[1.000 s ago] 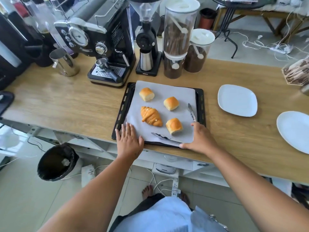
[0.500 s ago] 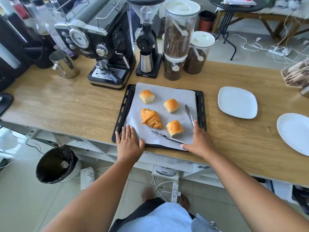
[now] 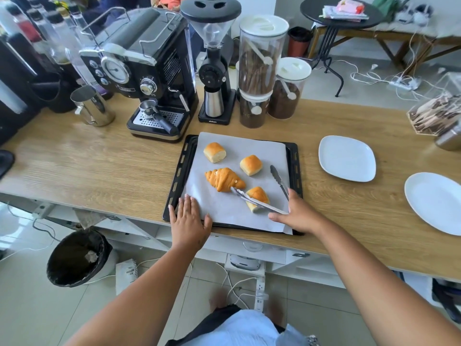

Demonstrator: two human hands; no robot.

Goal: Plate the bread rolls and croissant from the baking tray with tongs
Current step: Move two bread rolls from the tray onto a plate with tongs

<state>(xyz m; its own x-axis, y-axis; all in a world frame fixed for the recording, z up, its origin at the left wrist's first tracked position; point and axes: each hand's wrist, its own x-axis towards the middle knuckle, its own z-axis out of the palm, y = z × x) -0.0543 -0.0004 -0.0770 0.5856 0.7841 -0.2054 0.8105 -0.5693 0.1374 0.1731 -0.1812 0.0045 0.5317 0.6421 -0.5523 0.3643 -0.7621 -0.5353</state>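
**Plating not yet begun**

Sitting on the baking tray (image 3: 296, 156): all three bread rolls (image 3: 251, 165) and the croissant (image 3: 224, 179). Right of the tray, two plates (image 3: 347, 158), bare. Pressing flat on the tray's near left corner, left hand (image 3: 189, 221), holding nothing. At the near right corner, right hand (image 3: 299, 214) gripping the tongs (image 3: 259, 202), arms spread wide, one arm across the nearest roll.

Rolls (image 3: 251, 165) and croissant (image 3: 224, 179) on tray (image 3: 179, 176), plates (image 3: 347, 158) apparently right.

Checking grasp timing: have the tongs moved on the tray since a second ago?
Yes. The tongs, in the right hand, opened wide; one arm swung from the tray's near edge toward the croissant, over the nearest roll.
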